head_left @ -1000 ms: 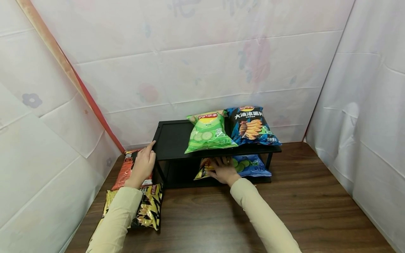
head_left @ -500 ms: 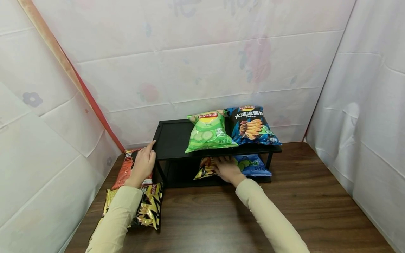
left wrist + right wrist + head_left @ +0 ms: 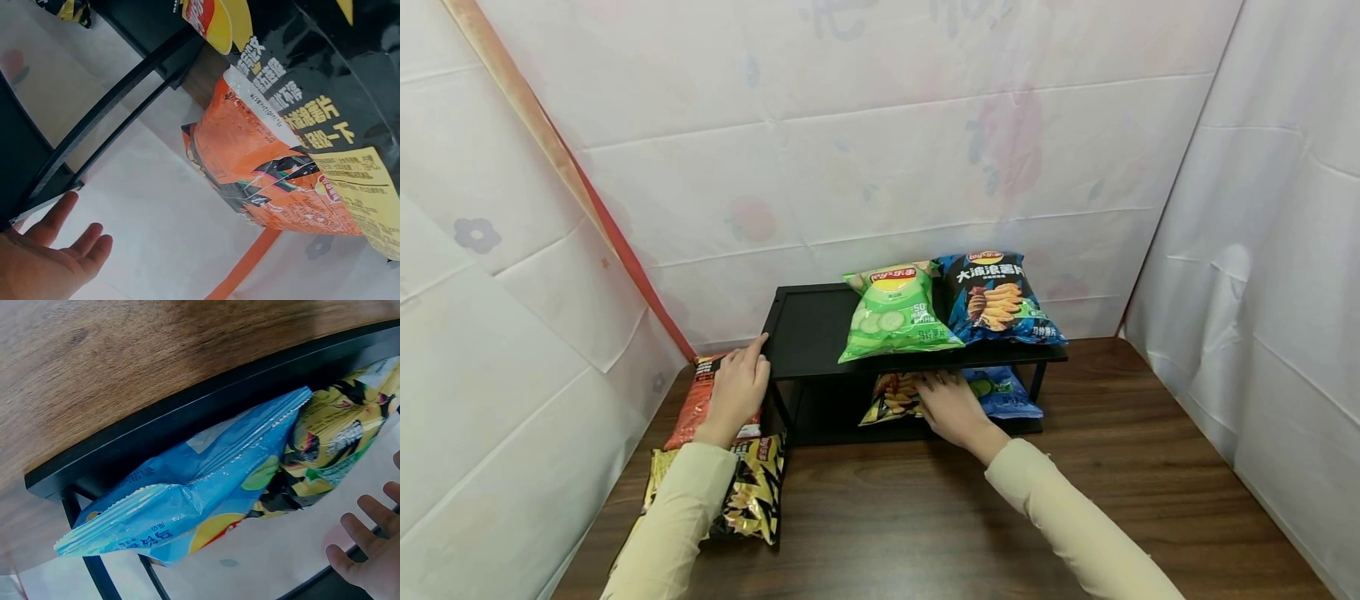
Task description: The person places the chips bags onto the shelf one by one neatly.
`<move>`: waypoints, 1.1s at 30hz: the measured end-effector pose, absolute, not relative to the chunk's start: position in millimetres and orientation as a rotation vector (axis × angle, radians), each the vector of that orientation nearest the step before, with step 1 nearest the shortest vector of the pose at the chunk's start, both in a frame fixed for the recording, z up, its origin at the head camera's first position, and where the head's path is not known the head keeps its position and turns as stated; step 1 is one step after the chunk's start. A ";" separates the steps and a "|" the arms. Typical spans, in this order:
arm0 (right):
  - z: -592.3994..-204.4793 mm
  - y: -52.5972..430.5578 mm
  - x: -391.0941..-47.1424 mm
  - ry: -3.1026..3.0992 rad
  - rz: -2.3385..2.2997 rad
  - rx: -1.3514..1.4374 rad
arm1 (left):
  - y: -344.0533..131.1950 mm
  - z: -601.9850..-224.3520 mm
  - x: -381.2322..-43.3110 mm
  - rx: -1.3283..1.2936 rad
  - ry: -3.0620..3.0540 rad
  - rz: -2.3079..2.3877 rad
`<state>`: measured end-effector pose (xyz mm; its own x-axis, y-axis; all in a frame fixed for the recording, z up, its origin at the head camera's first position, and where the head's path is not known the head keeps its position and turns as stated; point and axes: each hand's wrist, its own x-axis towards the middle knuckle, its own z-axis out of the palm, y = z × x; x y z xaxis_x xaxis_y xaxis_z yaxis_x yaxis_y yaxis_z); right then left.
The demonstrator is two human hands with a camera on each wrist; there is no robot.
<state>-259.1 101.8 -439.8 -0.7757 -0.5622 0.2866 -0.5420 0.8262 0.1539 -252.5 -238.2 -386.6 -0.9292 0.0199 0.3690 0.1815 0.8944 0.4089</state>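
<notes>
Right hand [image 3: 953, 408] shifted rightward near frame centre, fingers spread; yellow-black crisp bag [image 3: 891, 398] lies just left, blue crisp bag [image 3: 1009, 398] just right.

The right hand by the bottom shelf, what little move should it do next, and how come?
Perhaps the right hand should pull back from the bottom shelf: its open fingers seem to grip nothing, and the yellow-and-black bag and blue bag lie there side by side.
</notes>
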 end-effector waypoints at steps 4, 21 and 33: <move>-438.6 108.4 -249.8 -2.626 -0.094 0.888 | -236.4 -385.5 -249.8 -0.130 -2.673 -0.580; -414.4 136.5 -227.6 -2.170 0.068 1.032 | -248.5 -392.2 -230.3 -0.087 -2.595 -0.563; -376.8 150.6 -229.3 -1.951 0.190 0.986 | -258.3 -401.1 -214.9 -0.081 -2.642 -0.576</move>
<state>-229.3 150.6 -376.8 -0.2645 -0.5622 0.7835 -0.7030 0.6686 0.2424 -214.9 -258.3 -401.1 -0.9045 -0.0346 0.4250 0.1455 0.9119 0.3839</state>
